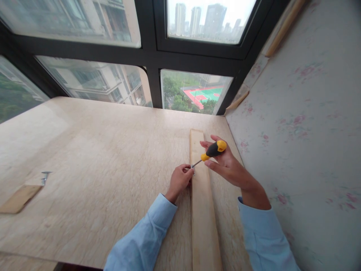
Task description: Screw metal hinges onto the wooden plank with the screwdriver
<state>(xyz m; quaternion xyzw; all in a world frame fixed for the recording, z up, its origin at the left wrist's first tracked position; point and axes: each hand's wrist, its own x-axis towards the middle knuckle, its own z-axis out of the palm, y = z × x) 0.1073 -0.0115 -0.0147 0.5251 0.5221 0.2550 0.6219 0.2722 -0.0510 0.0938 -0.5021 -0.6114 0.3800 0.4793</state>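
A long pale wooden board (203, 210) lies on the marble-patterned sill, running from the near edge toward the window. At its left edge my left hand (180, 178) is closed in a pinch on a small shiny metal piece (193, 170), mostly covered by the fingers. My right hand (225, 165) is above the board with a loose hold around a black and yellow screwdriver (214, 149). The screwdriver slants down to the left, and its tip meets the metal piece by my left fingertips. Whether a screw is there, I cannot tell.
At the left on the sill (113, 150) lie a small flat wooden piece (21, 198) and a small metal fitting (45, 176). A floral-papered wall (304, 150) stands close to my right arm. Dark window frames (149, 56) border the far side.
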